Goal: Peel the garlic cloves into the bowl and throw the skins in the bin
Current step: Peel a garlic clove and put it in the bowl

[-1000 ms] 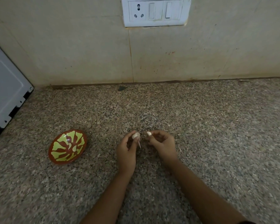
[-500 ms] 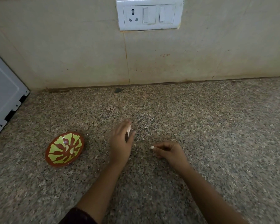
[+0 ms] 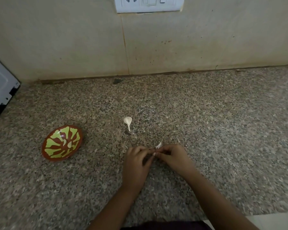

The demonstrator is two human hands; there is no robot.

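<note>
Dark cloth strip [image 3: 165, 226] at 6 o'clock, cut by the frame edge; can't tell what garment it is. Both my forearms run up from there. Left hand [image 3: 136, 161] and right hand [image 3: 175, 158] meet fingertip to fingertip low centre over the speckled grey-brown granite countertop [image 3: 223, 130]. Both have their fingers curled tight, pinching one small pale garlic clove [image 3: 154, 153] between them. The clove is almost wholly hidden by the fingers, only a pale sliver shows. A thin white papery skin flake [image 3: 159, 145] sticks up at the fingertips. Hands slightly blurred.

At 9 o'clock from the hands, well apart, is a round brown bowl with a yellow-green petal pattern [image 3: 56, 158], tilted, with two peeled pale cloves [image 3: 69, 144] inside. At 11 o'clock from the hands, a white garlic piece with a thin stalk [image 3: 128, 122] lies on the counter.

Far: beige tiled wall [image 3: 73, 47]. White switch-and-socket plate [image 3: 149, 4] at 12 o'clock, top cut off. White metal appliance panel [image 3: 0, 90] at 9 o'clock, mostly out of frame.
</note>
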